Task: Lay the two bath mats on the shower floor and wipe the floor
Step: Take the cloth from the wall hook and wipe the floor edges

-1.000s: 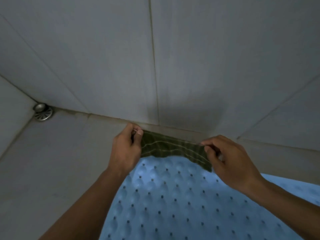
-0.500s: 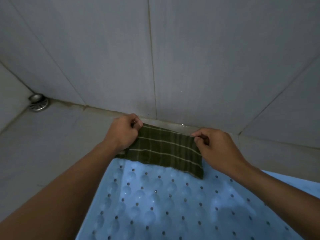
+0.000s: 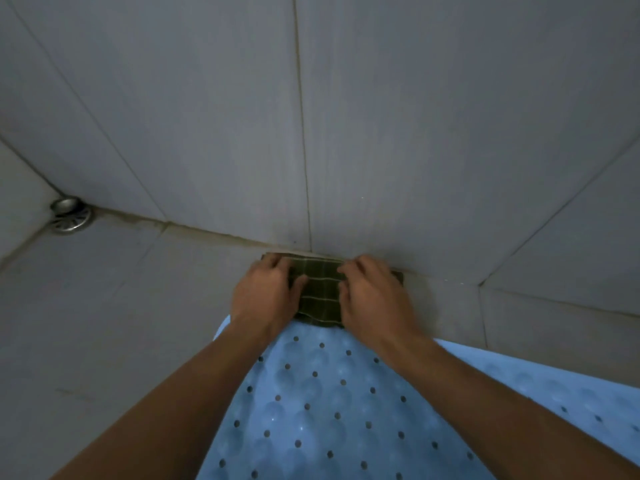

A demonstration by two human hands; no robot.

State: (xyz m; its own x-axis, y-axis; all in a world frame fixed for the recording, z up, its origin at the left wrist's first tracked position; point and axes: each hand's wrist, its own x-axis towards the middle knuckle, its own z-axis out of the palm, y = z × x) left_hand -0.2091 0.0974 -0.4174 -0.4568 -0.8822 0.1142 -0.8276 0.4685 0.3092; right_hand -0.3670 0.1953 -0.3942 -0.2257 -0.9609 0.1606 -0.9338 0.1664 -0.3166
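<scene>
A dark green cloth with pale stripes [image 3: 320,292] lies flat on the grey shower floor [image 3: 121,306], right against the foot of the wall. My left hand [image 3: 266,294] presses on its left part and my right hand [image 3: 370,297] on its right part, fingers pointing at the wall. Only the strip between the hands and a corner at the right show. A light blue bath mat with small holes [image 3: 329,410] lies under my forearms, and its far edge meets the cloth. No second mat is in view.
A round metal drain [image 3: 71,214] sits in the floor's far left corner. Grey tiled wall [image 3: 242,116] rises just behind the cloth. Bare floor tiles stretch left of the blue mat and to the right of the cloth.
Both hands held the cloth stretched in the air by its top corners. They have lowered it to the floor at the wall and moved closer together on top of it.
</scene>
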